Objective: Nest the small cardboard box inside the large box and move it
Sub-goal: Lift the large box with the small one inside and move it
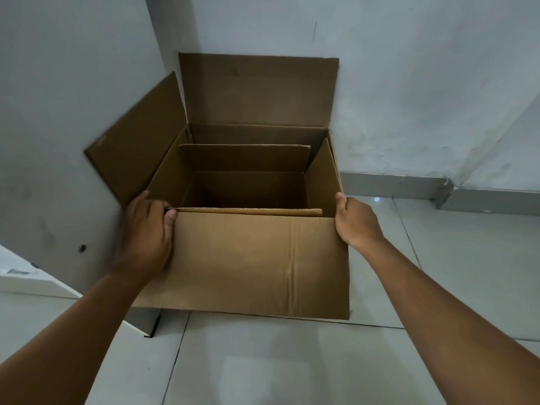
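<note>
Inside large box [257, 258], small box [248, 185] base shadowed, hands, left [146, 229], right [358, 220], clasping its corners

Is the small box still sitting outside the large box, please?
No, the small box already sits inside the large box, whose two near corners the left hand and right hand grip.

Both hands [146, 229] [355, 219] outstretched, gripping

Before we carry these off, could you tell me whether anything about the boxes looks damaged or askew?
Only minor wear: the large box has vertical crease lines down its near flap. The small box sits nested squarely inside, and nothing is torn or spilled.
</note>
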Demonstrator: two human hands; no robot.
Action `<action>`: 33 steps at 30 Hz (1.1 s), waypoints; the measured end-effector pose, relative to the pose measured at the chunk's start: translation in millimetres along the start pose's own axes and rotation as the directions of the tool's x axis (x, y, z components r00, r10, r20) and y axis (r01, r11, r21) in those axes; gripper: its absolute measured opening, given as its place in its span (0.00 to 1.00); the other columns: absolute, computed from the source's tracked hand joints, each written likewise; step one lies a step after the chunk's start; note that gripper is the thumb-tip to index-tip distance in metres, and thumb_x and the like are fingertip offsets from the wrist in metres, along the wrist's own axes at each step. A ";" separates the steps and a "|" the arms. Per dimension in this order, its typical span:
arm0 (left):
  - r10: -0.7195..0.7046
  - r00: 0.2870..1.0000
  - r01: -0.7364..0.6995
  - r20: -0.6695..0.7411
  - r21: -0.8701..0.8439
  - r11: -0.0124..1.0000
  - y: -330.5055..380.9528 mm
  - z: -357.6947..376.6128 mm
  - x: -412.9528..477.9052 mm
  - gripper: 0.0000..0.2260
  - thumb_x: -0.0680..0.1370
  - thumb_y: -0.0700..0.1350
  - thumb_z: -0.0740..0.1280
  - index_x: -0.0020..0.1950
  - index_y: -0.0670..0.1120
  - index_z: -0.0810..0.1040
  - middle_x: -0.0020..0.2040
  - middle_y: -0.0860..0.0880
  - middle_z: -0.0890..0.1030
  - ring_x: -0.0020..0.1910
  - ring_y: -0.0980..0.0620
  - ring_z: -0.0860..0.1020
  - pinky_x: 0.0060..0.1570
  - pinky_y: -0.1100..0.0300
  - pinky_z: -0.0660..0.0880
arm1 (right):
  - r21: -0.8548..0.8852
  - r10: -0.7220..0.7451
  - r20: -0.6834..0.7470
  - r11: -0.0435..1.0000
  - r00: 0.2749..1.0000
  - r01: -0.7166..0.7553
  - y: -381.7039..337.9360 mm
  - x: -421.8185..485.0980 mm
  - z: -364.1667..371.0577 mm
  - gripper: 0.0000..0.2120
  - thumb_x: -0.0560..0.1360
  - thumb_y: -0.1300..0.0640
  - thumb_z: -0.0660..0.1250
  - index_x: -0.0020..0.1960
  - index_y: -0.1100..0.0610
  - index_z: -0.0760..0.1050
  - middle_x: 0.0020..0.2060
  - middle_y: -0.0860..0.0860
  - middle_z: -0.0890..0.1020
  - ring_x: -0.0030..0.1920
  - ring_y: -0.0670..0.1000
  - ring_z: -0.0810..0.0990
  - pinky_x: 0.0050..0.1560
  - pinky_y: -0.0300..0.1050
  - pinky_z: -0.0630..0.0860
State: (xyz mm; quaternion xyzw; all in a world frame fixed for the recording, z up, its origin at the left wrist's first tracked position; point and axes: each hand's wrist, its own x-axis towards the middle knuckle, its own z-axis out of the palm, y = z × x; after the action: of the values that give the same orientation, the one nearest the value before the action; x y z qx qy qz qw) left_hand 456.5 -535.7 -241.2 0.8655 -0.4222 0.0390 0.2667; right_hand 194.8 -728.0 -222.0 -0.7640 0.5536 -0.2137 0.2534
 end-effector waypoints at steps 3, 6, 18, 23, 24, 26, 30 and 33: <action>0.013 1.000 -0.012 -0.022 0.015 1.000 -5.0 5.3 6.5 0.12 0.80 0.42 0.56 0.52 0.35 0.74 0.57 0.33 0.76 0.71 0.37 0.62 0.65 0.43 0.62 | -0.008 -0.019 -0.036 1.000 0.999 0.019 1.5 4.7 4.3 0.25 0.81 0.49 0.46 0.49 0.63 0.78 0.34 0.52 0.76 0.42 0.54 0.78 0.43 0.44 0.67; 0.013 0.999 -0.013 -0.040 0.008 1.000 -5.0 9.5 10.4 0.12 0.80 0.42 0.56 0.51 0.35 0.74 0.57 0.33 0.76 0.71 0.37 0.63 0.65 0.43 0.62 | -0.026 -0.042 -0.053 0.999 0.998 0.041 1.6 10.3 6.7 0.24 0.82 0.50 0.46 0.44 0.62 0.76 0.33 0.53 0.75 0.35 0.49 0.73 0.40 0.42 0.66; 0.010 0.999 -0.011 -0.052 -0.024 1.000 -2.1 17.7 29.2 0.18 0.79 0.48 0.52 0.50 0.35 0.74 0.55 0.33 0.77 0.69 0.35 0.64 0.65 0.44 0.62 | -0.078 -0.047 -0.067 0.996 0.997 0.042 0.8 31.9 11.8 0.25 0.81 0.49 0.46 0.28 0.54 0.66 0.26 0.50 0.70 0.29 0.45 0.69 0.30 0.39 0.61; 0.047 0.998 -0.049 -0.048 -0.022 0.999 -1.4 19.8 39.8 0.21 0.78 0.50 0.49 0.51 0.36 0.75 0.54 0.33 0.77 0.69 0.36 0.64 0.64 0.46 0.61 | -0.091 -0.024 -0.079 0.996 0.997 0.016 1.2 40.2 14.6 0.24 0.81 0.49 0.46 0.35 0.59 0.71 0.26 0.50 0.70 0.29 0.45 0.68 0.38 0.42 0.64; 0.045 0.998 -0.046 -0.044 -0.019 0.999 -1.6 20.8 41.9 0.21 0.78 0.50 0.49 0.51 0.35 0.74 0.55 0.33 0.77 0.69 0.36 0.64 0.64 0.45 0.61 | -0.093 -0.019 -0.082 0.996 0.996 0.011 0.9 41.6 15.4 0.24 0.81 0.49 0.46 0.37 0.60 0.71 0.26 0.50 0.70 0.30 0.46 0.69 0.40 0.43 0.65; 0.039 0.998 -0.039 -0.044 -0.008 0.999 -2.3 22.7 45.3 0.20 0.78 0.48 0.50 0.51 0.35 0.74 0.55 0.33 0.77 0.69 0.35 0.64 0.64 0.44 0.62 | -0.103 -0.012 -0.080 0.995 0.997 0.003 0.1 44.3 16.7 0.24 0.81 0.48 0.46 0.36 0.59 0.71 0.27 0.50 0.70 0.33 0.49 0.71 0.41 0.44 0.66; 0.056 0.998 -0.056 -0.016 0.030 0.998 -1.7 22.5 51.7 0.22 0.78 0.50 0.50 0.52 0.35 0.75 0.55 0.32 0.77 0.68 0.34 0.65 0.65 0.45 0.61 | -0.099 0.005 -0.084 0.995 0.996 -0.013 -0.9 46.9 15.9 0.24 0.81 0.47 0.45 0.40 0.60 0.73 0.30 0.52 0.72 0.39 0.53 0.75 0.43 0.44 0.66; 0.043 0.999 -0.045 0.025 0.053 0.998 -2.0 20.9 54.8 0.16 0.81 0.45 0.53 0.54 0.35 0.74 0.59 0.32 0.75 0.71 0.36 0.62 0.67 0.46 0.59 | -0.087 -0.007 -0.092 0.996 0.996 -0.001 -0.7 43.2 14.8 0.25 0.81 0.46 0.46 0.45 0.60 0.75 0.40 0.57 0.78 0.46 0.56 0.79 0.44 0.44 0.67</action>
State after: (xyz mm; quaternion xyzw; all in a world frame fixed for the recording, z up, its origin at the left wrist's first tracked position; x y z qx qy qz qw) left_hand 489.8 -584.0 -243.9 0.8633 -0.4431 0.0458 0.2372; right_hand 217.1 -766.8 -231.2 -0.7646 0.5721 -0.2249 0.1939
